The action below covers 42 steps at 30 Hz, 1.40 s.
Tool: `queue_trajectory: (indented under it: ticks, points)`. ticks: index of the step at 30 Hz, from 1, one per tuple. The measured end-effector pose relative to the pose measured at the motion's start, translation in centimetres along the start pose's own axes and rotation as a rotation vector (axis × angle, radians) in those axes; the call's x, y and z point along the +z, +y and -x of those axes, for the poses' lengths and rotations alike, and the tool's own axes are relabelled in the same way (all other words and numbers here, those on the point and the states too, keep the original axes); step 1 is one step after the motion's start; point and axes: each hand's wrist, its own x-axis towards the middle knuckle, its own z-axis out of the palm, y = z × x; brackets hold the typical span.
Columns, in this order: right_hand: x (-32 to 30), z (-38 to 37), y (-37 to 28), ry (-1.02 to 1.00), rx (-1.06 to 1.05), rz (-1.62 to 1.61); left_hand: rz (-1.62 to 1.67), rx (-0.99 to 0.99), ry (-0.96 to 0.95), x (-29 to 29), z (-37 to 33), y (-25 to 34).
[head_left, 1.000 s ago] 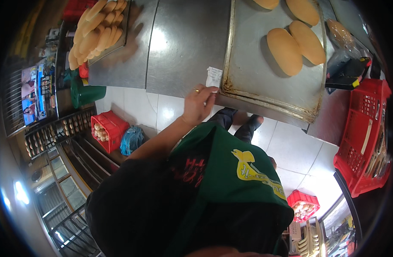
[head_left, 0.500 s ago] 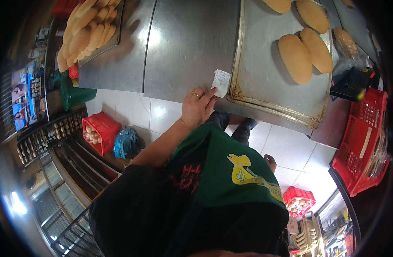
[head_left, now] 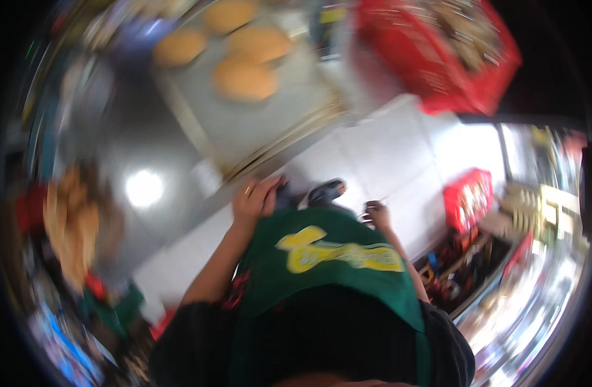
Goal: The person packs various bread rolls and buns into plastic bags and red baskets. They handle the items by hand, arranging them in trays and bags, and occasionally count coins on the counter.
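Motion smears the whole view. My left hand [head_left: 254,198] is at the front edge of the metal table [head_left: 160,222], its fingers loosely stretched and nothing visible in them. Just beyond it, a small white slip of paper [head_left: 207,177] lies by the corner of a worn baking tray [head_left: 196,129]. On that tray are several long golden bread loaves [head_left: 246,79]. My right hand [head_left: 378,215] hangs over the floor beside my green apron [head_left: 334,235], with fingers loosely bent and apart and no object seen in it.
A red crate [head_left: 412,55] of wrapped goods stands at the far right. Another red crate [head_left: 460,209] sits on the floor to the right, near a dark box [head_left: 470,267] of mixed items. More loaves [head_left: 73,226] are piled at the left.
My view has swung to the right, so the table and tray appear further left. My left hand has come off the paper slip, which stays on the table. My right hand shows more fully.
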Motion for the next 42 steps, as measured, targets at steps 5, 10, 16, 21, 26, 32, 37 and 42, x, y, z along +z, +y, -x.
queue_trajectory:
  ticks: [5,10,16,21,26,32,37,42]
  points:
    - [-4.9,-0.2,4.5,0.122,-0.06,-0.146,0.079,0.189,-0.811,8.6,-4.2,7.1]
    - [-10.7,2.7,8.6,0.287,-0.065,-0.414,-0.077,0.514,-1.23,16.8,-10.1,14.8]
    - [-21.8,3.3,13.8,0.492,0.048,-0.811,-0.175,0.634,-1.285,29.5,-15.4,29.1]
    - [-32.5,3.1,16.4,0.68,0.009,-0.924,-0.254,0.87,-1.507,40.5,-17.1,38.4]
    - [-42.8,1.1,18.2,0.936,-0.005,-0.874,-0.095,0.941,-1.644,55.0,-18.9,45.6]
    - [-58.8,3.5,19.6,1.273,0.004,-0.864,-0.085,1.193,-1.594,69.6,-19.7,63.2]
    - [-73.8,10.6,21.9,1.65,-0.372,-1.081,0.079,1.507,-1.512,76.3,-17.9,81.5]
    - [-90.4,19.6,27.1,1.915,-0.466,-0.644,0.345,1.555,-1.364,82.3,-12.0,97.0]
